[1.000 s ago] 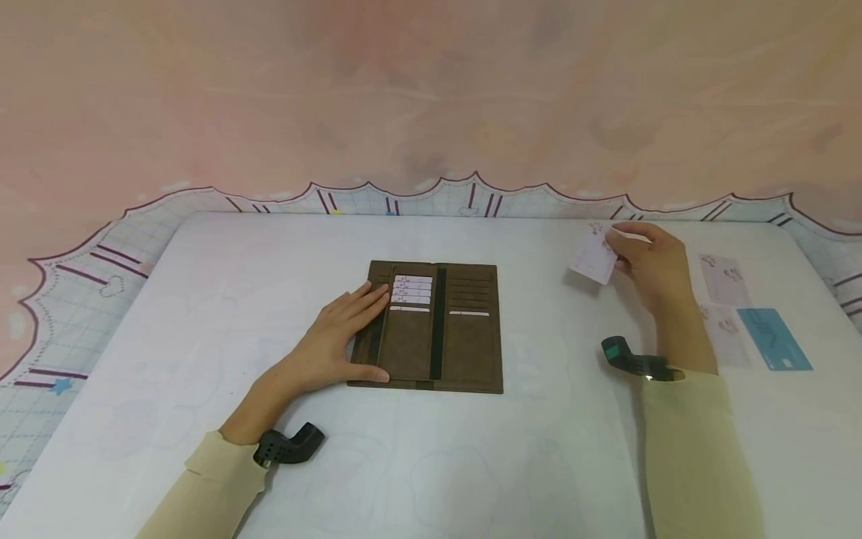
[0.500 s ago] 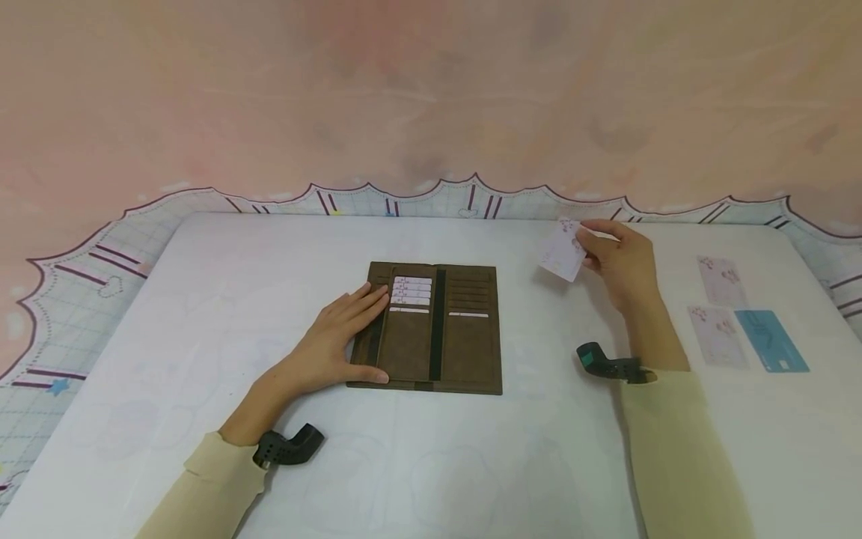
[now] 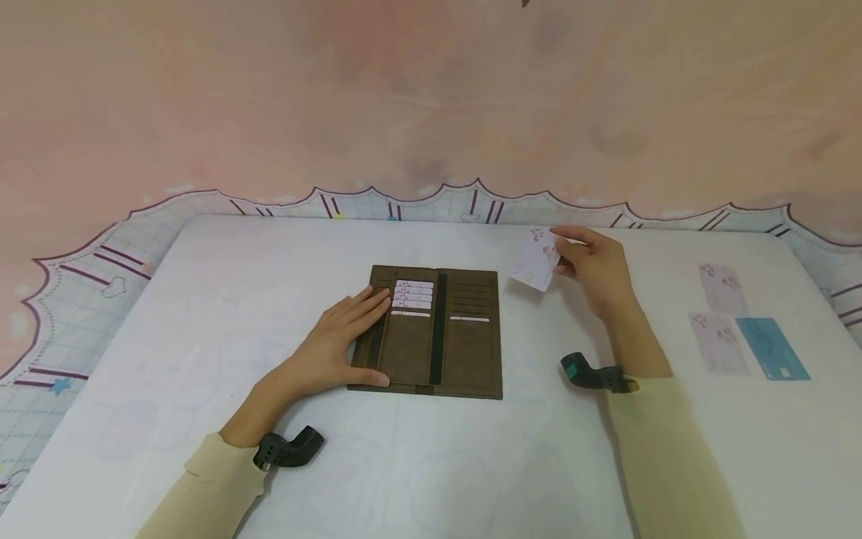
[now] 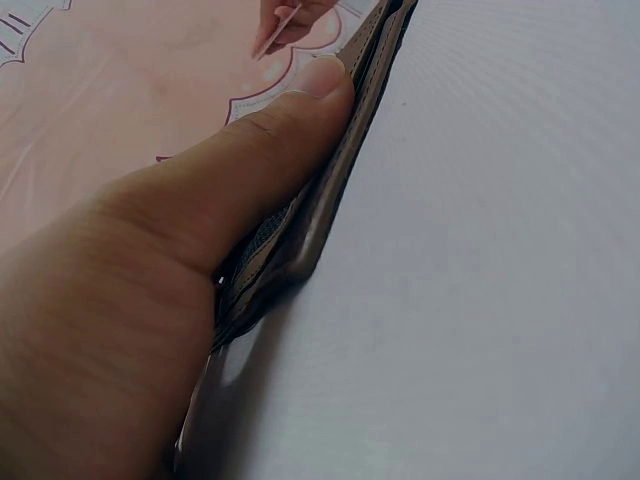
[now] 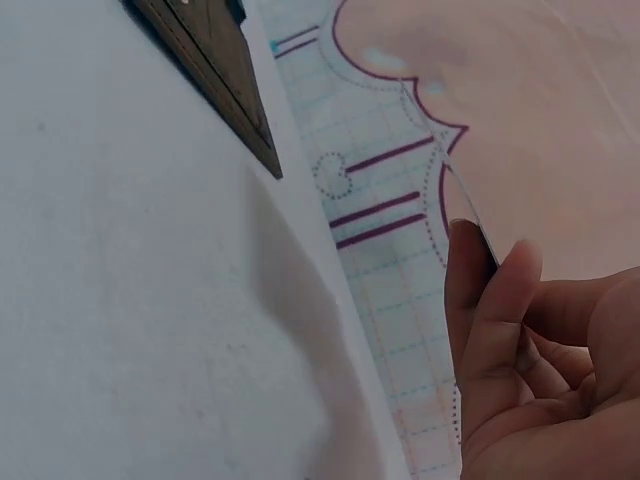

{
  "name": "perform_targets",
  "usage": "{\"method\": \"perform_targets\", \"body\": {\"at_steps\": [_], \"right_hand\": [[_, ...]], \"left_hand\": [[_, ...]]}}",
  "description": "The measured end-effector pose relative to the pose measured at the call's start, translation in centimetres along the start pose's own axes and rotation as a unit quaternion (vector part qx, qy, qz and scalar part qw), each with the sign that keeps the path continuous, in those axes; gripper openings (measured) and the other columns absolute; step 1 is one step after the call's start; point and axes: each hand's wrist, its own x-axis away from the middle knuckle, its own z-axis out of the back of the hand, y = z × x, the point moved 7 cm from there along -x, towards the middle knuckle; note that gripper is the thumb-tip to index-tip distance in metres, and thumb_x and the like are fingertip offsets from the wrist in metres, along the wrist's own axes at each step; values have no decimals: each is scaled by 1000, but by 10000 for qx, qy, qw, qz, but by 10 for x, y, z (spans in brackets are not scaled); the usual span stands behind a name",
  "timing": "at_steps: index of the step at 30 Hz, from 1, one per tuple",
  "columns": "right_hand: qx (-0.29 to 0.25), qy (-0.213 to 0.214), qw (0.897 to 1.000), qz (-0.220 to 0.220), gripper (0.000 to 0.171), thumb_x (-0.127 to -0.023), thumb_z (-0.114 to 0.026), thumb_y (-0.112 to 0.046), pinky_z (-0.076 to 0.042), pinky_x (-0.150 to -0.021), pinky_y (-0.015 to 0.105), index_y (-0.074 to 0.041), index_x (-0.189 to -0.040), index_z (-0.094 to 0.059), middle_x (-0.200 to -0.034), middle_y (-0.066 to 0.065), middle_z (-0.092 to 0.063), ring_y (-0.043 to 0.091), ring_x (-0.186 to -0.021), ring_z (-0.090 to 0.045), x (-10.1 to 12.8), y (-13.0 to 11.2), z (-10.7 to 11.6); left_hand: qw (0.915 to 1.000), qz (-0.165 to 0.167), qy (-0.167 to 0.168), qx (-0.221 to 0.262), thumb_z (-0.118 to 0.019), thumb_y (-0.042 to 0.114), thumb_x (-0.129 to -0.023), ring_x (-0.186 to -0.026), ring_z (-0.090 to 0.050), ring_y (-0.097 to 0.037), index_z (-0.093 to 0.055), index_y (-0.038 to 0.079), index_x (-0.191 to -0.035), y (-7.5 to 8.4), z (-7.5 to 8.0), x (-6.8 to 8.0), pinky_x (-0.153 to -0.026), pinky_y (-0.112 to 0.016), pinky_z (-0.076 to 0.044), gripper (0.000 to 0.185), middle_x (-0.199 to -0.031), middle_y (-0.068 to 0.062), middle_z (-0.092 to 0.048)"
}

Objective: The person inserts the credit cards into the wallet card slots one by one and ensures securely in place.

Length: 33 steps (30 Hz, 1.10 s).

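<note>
A brown wallet [image 3: 468,359] lies unfolded on the white table, several white cards showing in its left slots and one in its right part. My left hand [image 3: 330,340] rests flat on the wallet's left side, thumb near the bottom edge; the left wrist view shows that thumb [image 4: 270,150] along the wallet's edge. Above the table, right of the wallet, my right hand [image 3: 592,269] pinches a white card with a pink flower print [image 3: 536,260] by its upper right side. In the right wrist view the card [image 5: 470,195] appears nearly edge-on between thumb and fingers.
Two pale flowered cards [image 3: 723,289] lie on the table's right side, one behind the other. A blue card [image 3: 774,349] lies beside the nearer one. A patterned cloth border [image 3: 431,206] runs along the table's far edge.
My right hand has carried the pinched card leftward, closer to the wallet. My left hand and the wallet stay in place, apart from a slight shift of the whole view.
</note>
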Motion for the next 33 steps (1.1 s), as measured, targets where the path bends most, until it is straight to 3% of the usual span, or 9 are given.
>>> {"method": "perform_targets", "body": {"at_steps": [5,10,22,33], "right_hand": [[-112,-178,9998,72,31,-98,-56,-12,-54,-66,18,1,-126,-60,-94,6,-65,10,-70,-58,1,2,-10],[-589,-385,9974,175,30,-96,-56,-4,-55,-68,20,6,-124,-59,-87,4,-66,10,-70,-60,2,0,-20],[-620,-838,9943,209,34,-93,-58,0,-56,-74,25,4,-127,-56,-81,5,-64,11,-71,-65,5,1,-41],[21,-921,9951,358,33,-94,-60,-7,-55,-77,25,-4,-128,-58,-86,13,-65,18,-76,-67,9,2,-55]], "left_hand": [[10000,9,-15,-16,-80,52,-69,-145,-9,-27,-26,6,-151,0,-1,0,-115,-48,-7,108,-157,-7,-21],[10000,-4,-8,-61,-80,53,-69,-145,-9,-27,-26,6,-151,0,-1,1,-115,-48,-7,109,-157,-7,-21],[10000,-38,12,-67,-81,51,-69,-145,-10,-28,-27,5,-151,2,1,0,-115,-49,-8,108,-157,-8,-22],[10000,-13,-5,-65,-81,51,-68,-145,-9,-28,-27,5,-151,4,2,-1,-115,-48,-8,109,-157,-9,-22]]}}
